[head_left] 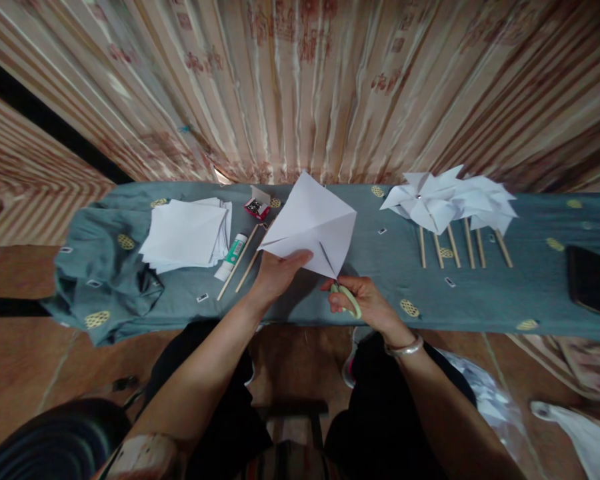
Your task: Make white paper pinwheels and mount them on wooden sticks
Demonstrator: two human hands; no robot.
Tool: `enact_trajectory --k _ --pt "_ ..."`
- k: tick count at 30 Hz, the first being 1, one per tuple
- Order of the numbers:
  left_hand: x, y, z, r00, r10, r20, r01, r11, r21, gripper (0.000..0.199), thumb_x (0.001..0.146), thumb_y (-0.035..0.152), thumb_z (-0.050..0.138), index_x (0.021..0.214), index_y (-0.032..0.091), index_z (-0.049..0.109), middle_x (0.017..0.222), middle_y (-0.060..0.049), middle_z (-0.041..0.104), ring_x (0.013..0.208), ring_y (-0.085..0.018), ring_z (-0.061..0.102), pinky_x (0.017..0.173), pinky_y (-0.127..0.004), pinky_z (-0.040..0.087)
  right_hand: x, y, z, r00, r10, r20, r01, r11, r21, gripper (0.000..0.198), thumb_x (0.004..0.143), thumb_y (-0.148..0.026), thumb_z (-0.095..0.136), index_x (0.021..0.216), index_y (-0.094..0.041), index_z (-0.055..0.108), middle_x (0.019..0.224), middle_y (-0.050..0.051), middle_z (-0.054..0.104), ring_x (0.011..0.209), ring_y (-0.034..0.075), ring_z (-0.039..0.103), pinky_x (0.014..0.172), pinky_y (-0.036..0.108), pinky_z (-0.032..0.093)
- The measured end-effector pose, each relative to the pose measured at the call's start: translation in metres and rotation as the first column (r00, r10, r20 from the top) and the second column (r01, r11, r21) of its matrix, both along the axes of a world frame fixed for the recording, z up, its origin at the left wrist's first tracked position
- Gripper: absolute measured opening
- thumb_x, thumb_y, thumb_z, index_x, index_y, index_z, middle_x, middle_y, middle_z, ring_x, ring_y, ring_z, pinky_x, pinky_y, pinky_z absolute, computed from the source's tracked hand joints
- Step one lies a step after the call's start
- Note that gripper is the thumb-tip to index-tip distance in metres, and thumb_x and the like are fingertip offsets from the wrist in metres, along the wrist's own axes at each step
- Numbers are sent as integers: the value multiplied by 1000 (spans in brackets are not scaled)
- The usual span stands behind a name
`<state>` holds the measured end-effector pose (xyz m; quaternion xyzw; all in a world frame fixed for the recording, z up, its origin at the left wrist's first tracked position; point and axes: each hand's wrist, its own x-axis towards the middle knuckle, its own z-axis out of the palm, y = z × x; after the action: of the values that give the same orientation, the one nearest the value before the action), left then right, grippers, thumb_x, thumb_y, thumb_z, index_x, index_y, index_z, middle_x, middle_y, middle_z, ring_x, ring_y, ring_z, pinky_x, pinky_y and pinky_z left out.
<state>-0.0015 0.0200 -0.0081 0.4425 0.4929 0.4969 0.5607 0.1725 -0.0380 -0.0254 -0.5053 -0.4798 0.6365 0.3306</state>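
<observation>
My left hand grips the lower left edge of a white paper square, thumb on top, holding it above the cloth-covered table. The sheet shows a crease and a slit near its left corner. In my right hand is a pair of scissors with pale green handles, my fingers through the loops. Their blades reach into the paper at its bottom corner. Left of the sheet, two wooden sticks lie beside a green and white glue stick.
A stack of white paper squares lies at the left. Behind the sticks stands an open small red box of metal pins. Several white paper pinwheels on sticks lie at the right, and a black phone farther right. A curtain hangs behind.
</observation>
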Motion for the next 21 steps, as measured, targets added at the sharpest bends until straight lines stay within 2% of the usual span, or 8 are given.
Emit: enact_trajectory --k 8,15,21 --pt "0 0 -4 1000 -22 -20 22 1000 -2 37 60 28 74 94 14 68 96 -9 74 90 -23 67 85 -38 52 0 1 0 999 -33 -11 32 998 -52 48 52 -54 83 79 -16 69 54 -3 61 49 9 54 48 20 41" --pt "-2 -2 -10 996 -49 -72 49 999 -4 30 60 29 76 86 15 68 92 -7 73 87 -23 67 83 -38 53 2 1 1 1000 -5 25 5 1000 -18 47 56 -55 81 79 -15 70 56 -1 62 52 11 56 48 22 43" --pt "-2 -3 -4 998 -41 -52 40 999 -29 26 60 29 76 80 15 67 90 -7 73 85 -23 66 83 -37 53 -1 2 3 999 -45 12 45 997 -61 47 50 -56 83 73 -17 70 51 -3 61 48 9 53 45 20 41"
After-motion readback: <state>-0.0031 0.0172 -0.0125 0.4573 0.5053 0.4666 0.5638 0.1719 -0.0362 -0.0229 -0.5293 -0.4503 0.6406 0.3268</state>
